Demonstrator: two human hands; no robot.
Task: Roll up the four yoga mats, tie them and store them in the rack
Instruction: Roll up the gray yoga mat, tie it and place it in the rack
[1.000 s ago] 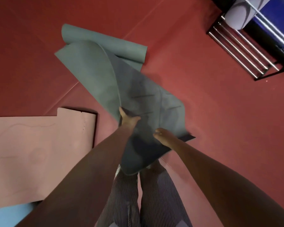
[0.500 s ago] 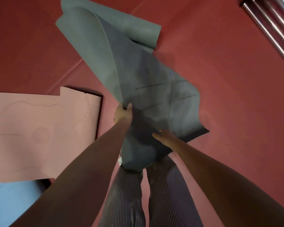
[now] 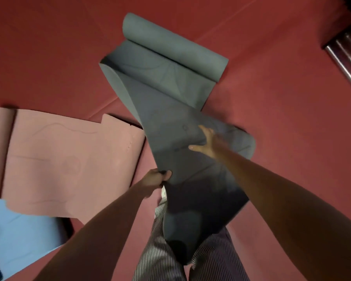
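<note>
A grey-green yoga mat (image 3: 170, 82) lies half unrolled on the red floor, its far end still curled into a roll at the top middle. The near end is lifted and twisted over my striped trousers. My left hand (image 3: 156, 179) grips the mat's left edge. My right hand (image 3: 206, 141) lies on the mat's upper face with fingers spread. A pink mat (image 3: 65, 159) lies flat at the left, over a light blue mat (image 3: 18, 232) at the lower left.
Metal bars of the rack (image 3: 349, 57) show at the right edge. Red floor (image 3: 292, 128) lies open to the right of the grey mat and beyond it. A dark object sits at the bottom left corner.
My right hand has moved forward from the near edge onto the mat's upper face and spread its fingers. The mat has swung right and lower, and the view has tilted down.
</note>
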